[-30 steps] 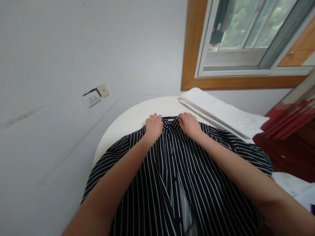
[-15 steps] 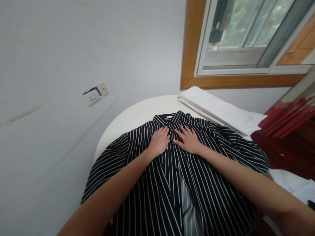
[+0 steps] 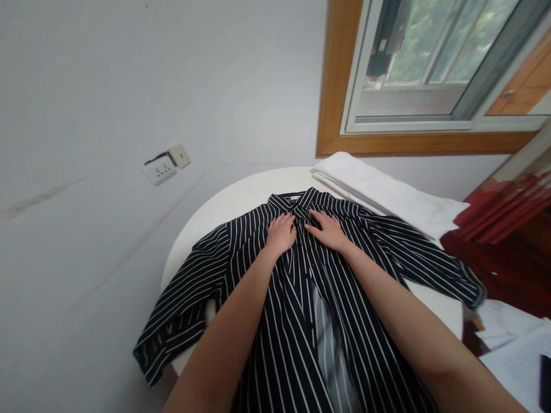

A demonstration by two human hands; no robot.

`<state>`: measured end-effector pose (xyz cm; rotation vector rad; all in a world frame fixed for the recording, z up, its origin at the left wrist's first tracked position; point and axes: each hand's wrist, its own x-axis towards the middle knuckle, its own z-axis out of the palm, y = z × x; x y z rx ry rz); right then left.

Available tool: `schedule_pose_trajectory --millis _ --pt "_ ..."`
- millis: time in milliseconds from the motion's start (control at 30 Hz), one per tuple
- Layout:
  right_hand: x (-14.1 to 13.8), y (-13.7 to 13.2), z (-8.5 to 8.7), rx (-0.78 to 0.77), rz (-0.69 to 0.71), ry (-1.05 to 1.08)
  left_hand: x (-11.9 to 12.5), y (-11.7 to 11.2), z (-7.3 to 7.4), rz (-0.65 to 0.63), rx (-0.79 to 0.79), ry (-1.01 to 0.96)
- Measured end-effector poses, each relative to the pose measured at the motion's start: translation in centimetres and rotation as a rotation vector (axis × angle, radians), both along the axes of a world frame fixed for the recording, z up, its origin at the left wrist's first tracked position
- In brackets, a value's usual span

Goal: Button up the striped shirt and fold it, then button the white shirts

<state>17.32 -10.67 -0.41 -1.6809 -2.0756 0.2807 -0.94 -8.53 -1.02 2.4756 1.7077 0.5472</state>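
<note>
A black shirt with white stripes lies front side up on a round white table, its collar toward the wall. My left hand rests flat on the chest just below the collar, fingers stretched out. Beside it, across the button placket, my right hand presses on the cloth with its fingers apart. The left sleeve in view hangs past the table edge, and the other reaches out to the right. Below the chest the front gapes, showing the paler inside.
Folded white cloth lies at the table's back right. A wall socket is at the left, and a wood-framed window is above. Papers and a red curtain are at the right.
Both hands and the shirt have shifted slightly toward the collar end. The sleeves now spread farther outward, and more of the table shows beneath the right one.
</note>
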Motion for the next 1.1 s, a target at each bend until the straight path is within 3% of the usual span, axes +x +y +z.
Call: schedule_pose_trajectory --millis 167,300,567,733,1000,1100 --pt "-0.3 -0.4 0.6 0.154 -0.024 0.085 0.7 -1.5 1.1 0.008 0.184 -0.057" --pt "-1.6 -0.1 1.0 0.281 0.013 0.126 1.2 -1.7 1.5 0.054 0.178 -0.089" --pt "-2.3 0.7 -0.2 0.209 -0.084 0.169 1.2 -1.1 0.6 0.073 0.165 -0.188" --pt "-1.7 0.7 -0.1 0.167 -0.050 0.247 1.1 -1.2 0.9 0.072 0.170 -0.150" --pt "-1.3 1.5 -0.1 0.199 0.002 0.487 1.4 -1.3 1.2 0.105 0.139 -0.052" --pt "-1.9 1.6 -0.4 0.112 0.009 0.632 1.5 -1.3 1.1 0.111 0.130 -0.046"
